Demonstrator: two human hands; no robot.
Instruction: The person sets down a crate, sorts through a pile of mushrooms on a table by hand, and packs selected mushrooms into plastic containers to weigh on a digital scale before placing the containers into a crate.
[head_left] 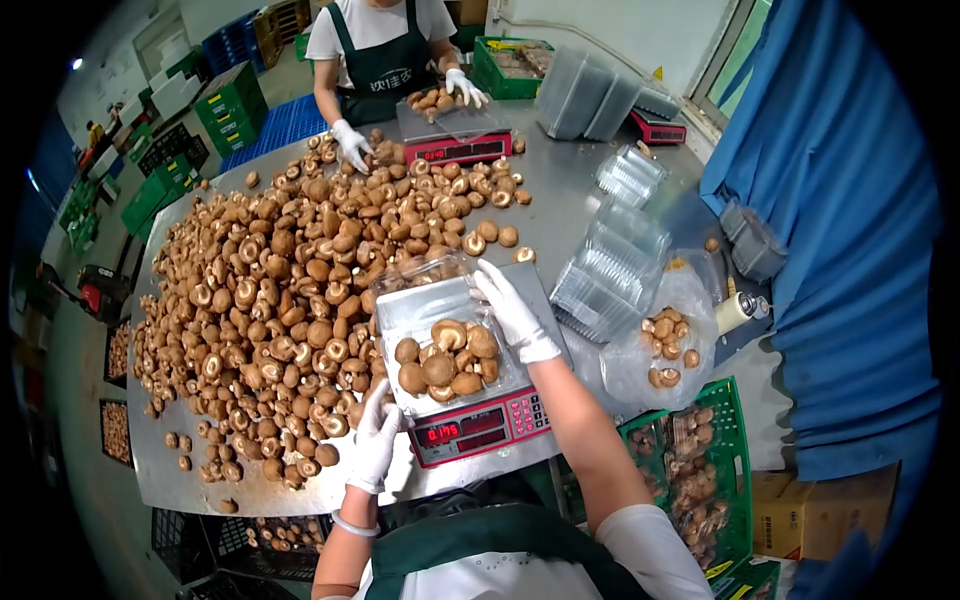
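A clear plastic clamshell box (405, 318) with several brown shiitake mushrooms (440, 368) in its lower part rests on a red-framed digital scale (480, 432), whose red display reads 0.175. My left hand (374, 442), in a white glove, has its fingertips closed on the box's lower left corner. At the box's upper right side, the gloved fingers of my right hand (512, 312) grip the edge. The box's clear lid lies open at the far side, beside the mushroom pile.
A large heap of mushrooms (290, 270) covers the metal table's left and middle. Stacked clear boxes (612, 270) and a plastic bag with mushrooms (660, 345) lie right. Across the table, a gloved co-worker (385, 60) works at another scale (458, 148). A green crate (735, 450) stands lower right.
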